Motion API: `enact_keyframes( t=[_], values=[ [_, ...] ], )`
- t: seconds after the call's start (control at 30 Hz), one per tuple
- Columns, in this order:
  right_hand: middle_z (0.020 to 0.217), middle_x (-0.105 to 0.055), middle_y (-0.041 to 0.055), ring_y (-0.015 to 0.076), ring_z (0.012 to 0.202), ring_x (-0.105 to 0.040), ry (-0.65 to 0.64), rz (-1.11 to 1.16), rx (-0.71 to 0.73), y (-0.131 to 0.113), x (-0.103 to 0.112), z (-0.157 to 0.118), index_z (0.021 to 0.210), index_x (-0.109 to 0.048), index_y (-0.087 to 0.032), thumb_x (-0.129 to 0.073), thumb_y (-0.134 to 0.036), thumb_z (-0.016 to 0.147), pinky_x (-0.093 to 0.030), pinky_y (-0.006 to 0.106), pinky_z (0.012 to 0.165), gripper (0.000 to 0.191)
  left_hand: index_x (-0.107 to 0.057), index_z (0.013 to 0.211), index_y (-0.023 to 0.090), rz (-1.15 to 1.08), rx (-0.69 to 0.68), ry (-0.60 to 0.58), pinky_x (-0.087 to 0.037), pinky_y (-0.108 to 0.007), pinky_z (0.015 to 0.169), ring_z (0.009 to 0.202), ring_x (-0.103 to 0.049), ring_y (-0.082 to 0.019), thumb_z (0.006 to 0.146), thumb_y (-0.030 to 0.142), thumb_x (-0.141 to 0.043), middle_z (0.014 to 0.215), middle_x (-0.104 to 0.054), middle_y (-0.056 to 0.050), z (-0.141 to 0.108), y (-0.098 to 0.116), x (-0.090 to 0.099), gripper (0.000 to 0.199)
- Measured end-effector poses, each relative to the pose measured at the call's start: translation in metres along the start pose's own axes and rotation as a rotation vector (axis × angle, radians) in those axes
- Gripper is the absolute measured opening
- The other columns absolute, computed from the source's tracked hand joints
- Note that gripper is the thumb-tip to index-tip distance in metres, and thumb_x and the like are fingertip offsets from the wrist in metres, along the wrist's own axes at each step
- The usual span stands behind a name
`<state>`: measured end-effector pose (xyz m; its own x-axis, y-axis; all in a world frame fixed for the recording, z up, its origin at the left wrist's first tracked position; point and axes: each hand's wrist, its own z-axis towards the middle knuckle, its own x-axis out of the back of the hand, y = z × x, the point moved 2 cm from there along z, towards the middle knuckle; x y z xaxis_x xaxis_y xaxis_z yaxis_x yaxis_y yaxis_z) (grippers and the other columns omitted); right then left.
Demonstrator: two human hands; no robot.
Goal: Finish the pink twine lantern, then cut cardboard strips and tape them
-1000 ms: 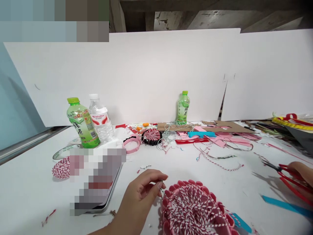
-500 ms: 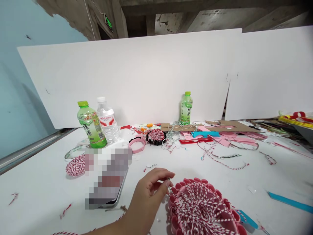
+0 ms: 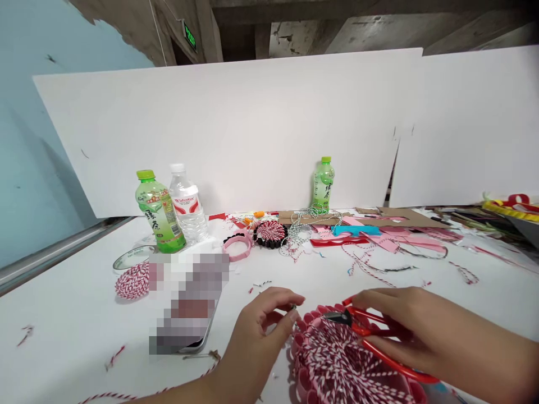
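Note:
A round woven piece of pink plastic loops and red-and-white baker's twine (image 3: 341, 365) lies at the bottom middle of the table, cut off by the frame. My left hand (image 3: 261, 336) is at its left edge, with finger and thumb pinched on a short end of twine (image 3: 292, 307). My right hand (image 3: 404, 331) grips red-handled scissors (image 3: 362, 331) above the piece. Their dark blades (image 3: 339, 317) point left toward the pinched end, with a small gap between them. The lower part of the woven piece is hidden by the scissors and my right hand.
A white tabletop is strewn with scraps, twine, pink and blue strips, and cardboard (image 3: 357, 217). Green tea bottles (image 3: 160, 212) and a water bottle (image 3: 188, 205) stand behind a pixelated phone (image 3: 189, 303). A twine spool (image 3: 132, 280) lies left. White boards stand behind.
My right hand has come in from the right with the scissors and now sits over the woven piece. My left hand stays pinched at the piece's edge, and the view has shifted slightly.

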<state>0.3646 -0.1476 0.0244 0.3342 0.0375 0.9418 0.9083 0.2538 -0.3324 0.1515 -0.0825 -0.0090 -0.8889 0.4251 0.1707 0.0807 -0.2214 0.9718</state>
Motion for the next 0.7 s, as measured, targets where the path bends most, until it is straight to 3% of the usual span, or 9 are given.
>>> enact_keyframes(
  t=[0.1,0.33,0.5,0.6,0.7],
  values=[
    [0.079,-0.062,-0.001,0.0141,0.063,-0.055,-0.06,0.027,-0.005,0.0,-0.005,0.005,0.088,-0.056,-0.025,-0.046,-0.03,0.09,-0.038,0.026,0.055,0.011,-0.071,0.09,0.029,-0.002,-0.007,-0.012,-0.045,-0.024,0.085,0.094,-0.059,-0.015,0.083,0.017,-0.061,0.097,-0.064,0.001,-0.001,-0.002,-0.001,0.017],
    [0.07,-0.057,-0.0008,0.0144,0.059,-0.049,-0.002,-0.009,0.081,-0.009,-0.001,0.019,0.076,-0.054,-0.023,-0.049,-0.03,0.087,-0.033,0.027,0.053,0.014,-0.073,0.089,0.034,-0.023,-0.056,-0.025,-0.045,-0.02,0.087,0.101,-0.058,-0.013,0.086,0.015,-0.058,0.102,-0.065,0.003,-0.002,-0.004,-0.001,0.023],
    [0.076,-0.06,0.0022,0.0173,0.064,-0.054,0.018,-0.024,0.102,-0.015,-0.002,0.02,0.084,-0.06,-0.023,-0.053,-0.034,0.085,-0.039,0.03,0.056,0.013,-0.073,0.089,0.037,-0.014,-0.065,-0.031,-0.048,-0.017,0.08,0.099,-0.059,-0.012,0.087,0.017,-0.057,0.102,-0.064,0.004,-0.001,-0.005,-0.001,0.025],
    [0.086,-0.065,0.008,0.0225,0.074,-0.061,0.084,-0.035,0.064,-0.006,-0.002,0.021,0.094,-0.065,-0.02,-0.053,-0.032,0.085,-0.046,0.034,0.065,0.019,-0.072,0.09,0.039,0.024,-0.08,-0.038,-0.046,-0.018,0.083,0.099,-0.059,-0.012,0.087,0.017,-0.058,0.102,-0.065,0.005,0.0,-0.006,-0.001,0.026],
    [0.102,-0.067,0.0097,0.0253,0.089,-0.065,0.116,0.012,0.019,0.02,0.002,0.018,0.106,-0.066,-0.022,-0.05,-0.032,0.087,-0.051,0.037,0.077,0.026,-0.072,0.09,0.039,0.081,-0.108,-0.032,-0.045,-0.018,0.087,0.1,-0.059,-0.012,0.086,0.017,-0.058,0.101,-0.066,0.006,0.001,-0.006,-0.002,0.026]
  ],
)
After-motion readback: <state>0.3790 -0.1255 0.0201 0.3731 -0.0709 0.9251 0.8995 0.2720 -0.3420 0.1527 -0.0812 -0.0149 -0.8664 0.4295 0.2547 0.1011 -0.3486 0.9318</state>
